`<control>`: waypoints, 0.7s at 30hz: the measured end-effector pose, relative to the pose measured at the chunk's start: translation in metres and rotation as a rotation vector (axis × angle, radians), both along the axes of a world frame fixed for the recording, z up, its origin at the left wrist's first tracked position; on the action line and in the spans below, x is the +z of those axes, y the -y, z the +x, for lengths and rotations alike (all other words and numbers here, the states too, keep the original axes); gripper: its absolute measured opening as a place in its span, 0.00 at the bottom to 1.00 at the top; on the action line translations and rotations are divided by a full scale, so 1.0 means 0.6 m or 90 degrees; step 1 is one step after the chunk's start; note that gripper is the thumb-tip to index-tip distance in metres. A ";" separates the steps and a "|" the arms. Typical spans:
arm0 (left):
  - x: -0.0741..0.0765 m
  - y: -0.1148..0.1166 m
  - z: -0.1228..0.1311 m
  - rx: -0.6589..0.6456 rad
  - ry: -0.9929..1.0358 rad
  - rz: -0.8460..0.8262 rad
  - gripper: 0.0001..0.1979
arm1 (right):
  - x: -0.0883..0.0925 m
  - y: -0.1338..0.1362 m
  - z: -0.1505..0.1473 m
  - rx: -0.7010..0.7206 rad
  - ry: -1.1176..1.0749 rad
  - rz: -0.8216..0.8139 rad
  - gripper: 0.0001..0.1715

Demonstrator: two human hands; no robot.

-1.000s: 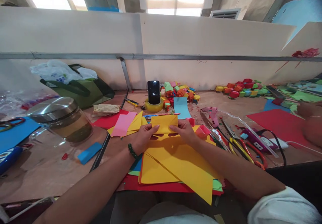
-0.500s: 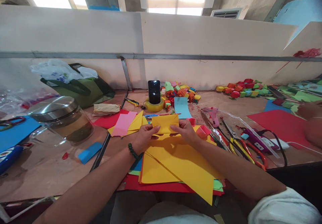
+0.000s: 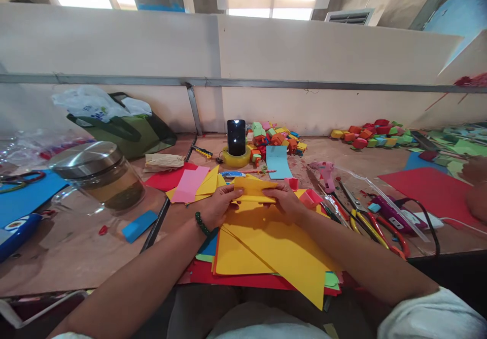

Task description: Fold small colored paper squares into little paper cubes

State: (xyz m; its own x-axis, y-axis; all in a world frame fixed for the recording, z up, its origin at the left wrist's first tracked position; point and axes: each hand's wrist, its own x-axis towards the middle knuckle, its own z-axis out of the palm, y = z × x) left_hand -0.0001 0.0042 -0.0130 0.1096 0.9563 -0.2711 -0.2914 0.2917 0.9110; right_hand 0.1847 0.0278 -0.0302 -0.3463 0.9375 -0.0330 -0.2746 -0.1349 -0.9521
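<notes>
Between my two hands is a small piece of folded yellow paper (image 3: 254,189), held by its left and right ends above a stack of larger yellow sheets (image 3: 262,242). My left hand (image 3: 222,202), with a dark green bead bracelet at the wrist, pinches the left end with the thumb on top. My right hand (image 3: 287,200) pinches the right end the same way. Fingers under the paper are partly hidden. Red, green and blue sheets show beneath the yellow stack. Just beyond my right hand lies a pink folded paper piece (image 3: 310,198).
A phone (image 3: 236,138) stands in a tape roll (image 3: 236,157) before heaped paper cubes (image 3: 279,138). Left are a lidded glass jar (image 3: 110,181) and green bag (image 3: 133,133). Right lie a pink glue gun (image 3: 325,171), scissors (image 3: 361,217) and another person's hand (image 3: 477,171).
The upper part of the small yellow paper has been folded, so it looks narrower and flap-like between my thumbs. Both hands keep their grip. The view has shifted slightly.
</notes>
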 end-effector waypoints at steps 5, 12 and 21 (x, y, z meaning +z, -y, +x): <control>0.009 -0.005 -0.004 -0.020 -0.005 -0.042 0.11 | -0.003 -0.002 0.006 0.038 0.029 0.011 0.15; 0.019 -0.005 -0.009 -0.031 -0.009 -0.092 0.12 | -0.019 -0.010 0.008 0.032 0.051 0.048 0.14; 0.020 0.000 -0.007 -0.025 -0.035 0.000 0.21 | -0.021 -0.013 0.007 0.036 0.058 0.072 0.15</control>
State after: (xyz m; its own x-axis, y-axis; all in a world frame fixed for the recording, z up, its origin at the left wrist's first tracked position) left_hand -0.0044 0.0043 -0.0013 0.1319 0.9515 -0.2778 -0.2296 0.3020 0.9253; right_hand 0.1887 0.0358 -0.0426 -0.3990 0.9161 0.0387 -0.1821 -0.0378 -0.9826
